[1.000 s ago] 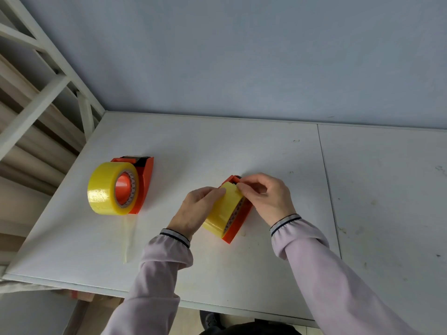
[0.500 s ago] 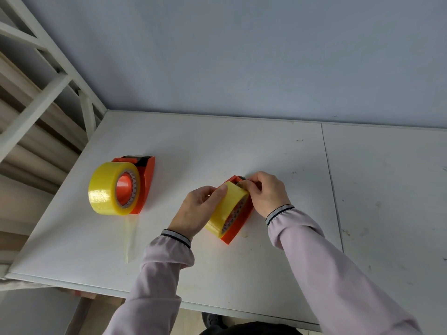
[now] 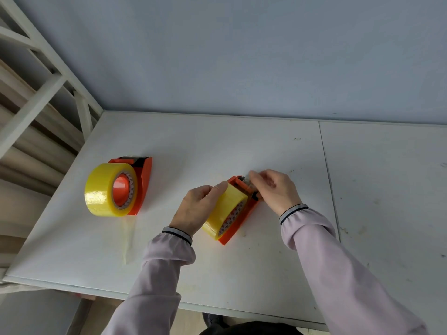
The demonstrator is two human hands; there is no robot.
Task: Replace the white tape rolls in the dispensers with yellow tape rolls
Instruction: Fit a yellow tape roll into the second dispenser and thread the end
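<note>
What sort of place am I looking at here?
Probably a plain workbench in a workshop or packing area: a scuffed white tabletop against a bare pale blue wall, a white metal rack frame at left, and two orange tape dispensers loaded with yellow rolls.

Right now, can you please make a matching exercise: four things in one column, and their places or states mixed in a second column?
1. left hand
2. right hand
3. left dispenser
4. loose tape strip

A. stands alone, yellow roll mounted
B. lies flat on the table
C. steadies the yellow roll
D. pinches tape at the cutter end

Pairs: 1-C, 2-D, 3-A, 4-B
</note>
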